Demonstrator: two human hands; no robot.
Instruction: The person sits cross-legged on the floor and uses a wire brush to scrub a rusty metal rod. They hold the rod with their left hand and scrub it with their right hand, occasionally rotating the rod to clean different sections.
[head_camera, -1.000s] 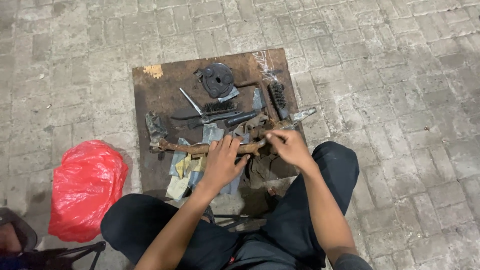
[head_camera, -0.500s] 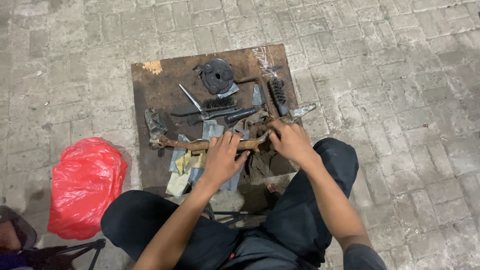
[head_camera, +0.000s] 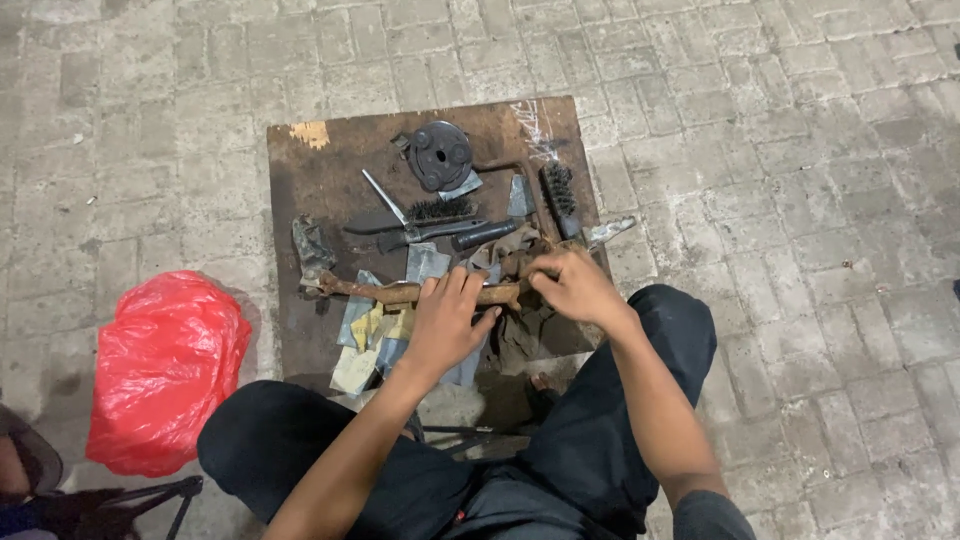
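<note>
A long rusty metal lever (head_camera: 365, 290) lies across the near part of a dark wooden board (head_camera: 320, 170). My left hand (head_camera: 445, 322) presses down on its middle, fingers curled over the bar. My right hand (head_camera: 572, 287) pinches a small piece of something against the lever's right end; what it holds is too small to tell. Scraps of sandpaper (head_camera: 372, 335) lie under the lever beside my left hand.
On the board lie a round black metal disc (head_camera: 440, 155), two wire brushes (head_camera: 557, 195), a dark-handled tool (head_camera: 440, 232) and a rag (head_camera: 312, 250). A red plastic bag (head_camera: 165, 372) sits on the brick paving at left. My knees flank the board's near edge.
My right hand has shifted slightly back and forth along the lever's right end. My left hand has stayed pressed on the bar.
</note>
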